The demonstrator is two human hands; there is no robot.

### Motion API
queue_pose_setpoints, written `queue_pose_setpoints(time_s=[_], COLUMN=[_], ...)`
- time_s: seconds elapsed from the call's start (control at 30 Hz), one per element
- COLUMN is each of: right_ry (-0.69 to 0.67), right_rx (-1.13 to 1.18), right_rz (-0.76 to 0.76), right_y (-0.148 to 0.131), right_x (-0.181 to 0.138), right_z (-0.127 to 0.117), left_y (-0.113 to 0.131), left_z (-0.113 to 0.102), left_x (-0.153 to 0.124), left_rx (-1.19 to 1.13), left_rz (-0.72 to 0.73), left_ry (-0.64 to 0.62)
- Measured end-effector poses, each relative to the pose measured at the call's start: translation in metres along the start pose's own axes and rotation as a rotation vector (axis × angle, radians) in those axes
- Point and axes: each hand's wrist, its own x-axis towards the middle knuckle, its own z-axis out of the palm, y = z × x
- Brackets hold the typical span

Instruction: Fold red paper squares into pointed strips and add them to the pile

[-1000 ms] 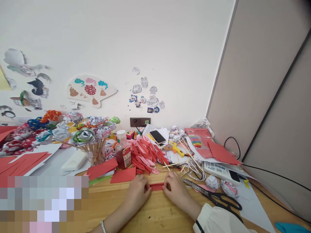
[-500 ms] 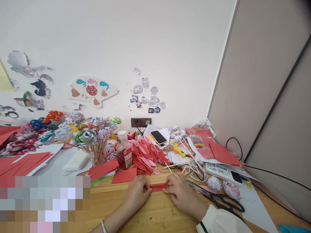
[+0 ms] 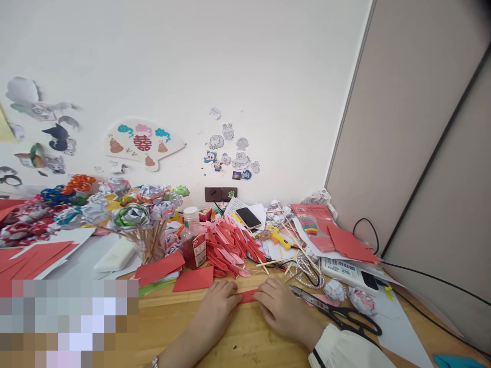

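Here I see a small red paper strip (image 3: pixel 248 296) lying flat on the wooden table (image 3: pixel 238 342), low in the view near 6 o'clock; only a short stretch shows between the two hands. My left hand (image 3: pixel 219 305) lies palm down at the strip's 9 o'clock end, fingers together and pressing onto it. My right hand (image 3: pixel 279 308) covers the 3 o'clock end the same way, fingers curled down on the paper. Black scissors (image 3: pixel 337 314) lie at 3 o'clock of the right hand, and a heap of folded red pieces (image 3: pixel 226 248) sits at 12 o'clock.
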Motion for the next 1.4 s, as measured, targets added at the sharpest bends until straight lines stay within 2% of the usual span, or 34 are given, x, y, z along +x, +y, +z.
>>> queue_pose_setpoints(time_s=[0.23, 0.4, 0.47, 0.6, 0.83, 0.97, 1.13, 1.27, 1.4], right_ry=[-0.011, 0.006, 0.044, 0.123, 0.169, 0.146, 0.102, 0.047, 0.047], right_rx=[-0.033, 0.045, 0.106, 0.215, 0.427, 0.56, 0.725, 0.973, 1.112], right_rz=[0.051, 0.058, 0.09, 0.257, 0.353, 0.451, 0.426, 0.449, 0.468], right_y=[0.002, 0.0, 0.0, 0.004, 0.006, 0.001, -0.003, -0.001, 0.002], right_x=[0.004, 0.01, 0.014, 0.019, 0.023, 0.027, 0.032, 0.032, 0.032], right_z=[0.006, 0.01, 0.015, 0.026, 0.032, 0.034, 0.036, 0.038, 0.038], left_y=[0.003, 0.0, -0.002, -0.004, -0.002, -0.001, 0.002, 0.004, 0.001], left_z=[-0.003, -0.001, 0.001, 0.004, 0.007, 0.006, 0.0, -0.004, -0.004], left_x=[0.0, 0.005, 0.006, 0.006, 0.005, 0.006, 0.01, 0.012, 0.013], left_rx=[-0.04, -0.171, -0.218, -0.303, -0.421, -0.477, -0.687, -0.877, -1.027], left_rz=[-0.008, -0.222, -0.27, -0.281, -0.321, -0.348, -0.418, -0.455, -0.488], left_ry=[0.003, 0.016, -0.001, -0.018, -0.048, -0.07, -0.099, -0.124, -0.142])
